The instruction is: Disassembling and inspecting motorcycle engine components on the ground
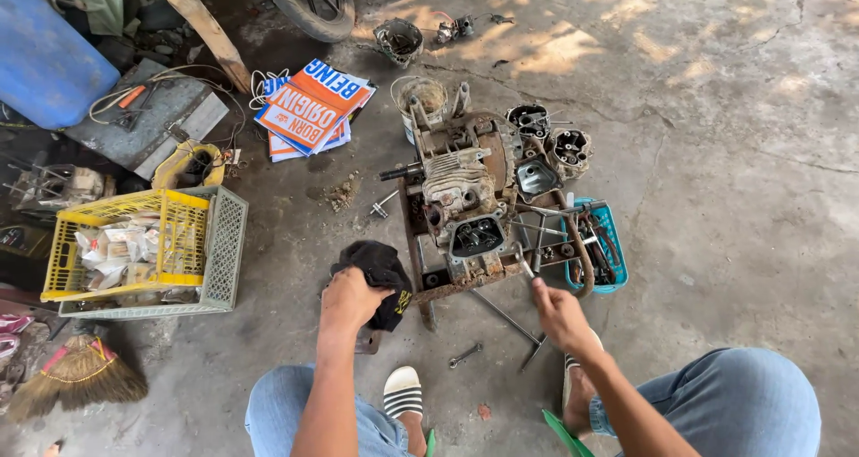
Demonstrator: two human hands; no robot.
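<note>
Left hand point(351, 298): closed on black rag point(380, 273), low beside engine.
Right hand point(559, 314): closed on thin metal tool point(526, 264), tip at engine's near edge.
Engine point(465, 184): on rusty stand point(447, 282), concrete floor.
Blue tray point(613, 233): right of stand, holds tools.
Yellow crate point(134, 242): far left.

The cracked, stained concrete floor point(716, 153) carries everything here. A low rusty metal stand point(465, 282) sits on it, with a teal tray of tools point(613, 242) just beside. Nearby lie a small wrench point(465, 356), a yellow crate point(125, 242) nested in a grey one point(224, 251), orange and blue printed sheets point(309, 108), a broom point(80, 376), and what may be a bolt point(380, 208).
</note>
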